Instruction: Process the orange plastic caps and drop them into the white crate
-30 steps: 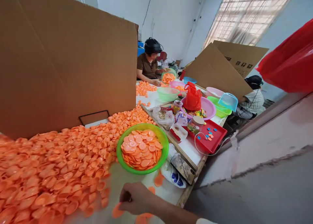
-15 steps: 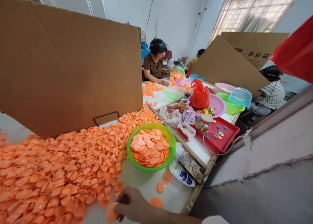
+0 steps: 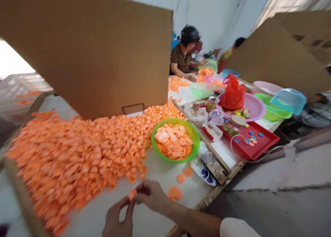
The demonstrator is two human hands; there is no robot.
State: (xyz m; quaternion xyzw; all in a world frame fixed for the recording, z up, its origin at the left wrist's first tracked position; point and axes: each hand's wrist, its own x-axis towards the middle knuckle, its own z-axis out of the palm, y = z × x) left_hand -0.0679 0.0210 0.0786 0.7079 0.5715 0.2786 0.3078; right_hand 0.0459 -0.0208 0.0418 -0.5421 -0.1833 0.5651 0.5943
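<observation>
Both hands meet low in the middle of the view, over the bare table. My left hand [image 3: 119, 218] pinches a small orange plastic piece [image 3: 132, 195] from the left. From the right, my right hand [image 3: 152, 195] has its fingers closed on the same piece; whether it is one part or two pressed together I cannot tell. Left of my hands spreads a large heap of orange cup-shaped plastic parts [image 3: 85, 157]. Ahead stands a green bowl [image 3: 196, 149] full of flat orange discs [image 3: 173, 140]. Several loose discs [image 3: 175, 193] lie beside my right forearm.
A tall cardboard sheet [image 3: 103, 58] stands behind the heap. To the right are a phone [image 3: 214, 167], a red tray [image 3: 263, 140], a red bag [image 3: 233, 94] and basins. A person [image 3: 182, 59] works across the table. Wooden strips [image 3: 212, 197] edge the tabletop.
My left hand has come into view and meets my right hand at a small orange piece. My right hand held an orange disc alone before. The view has swung left.
</observation>
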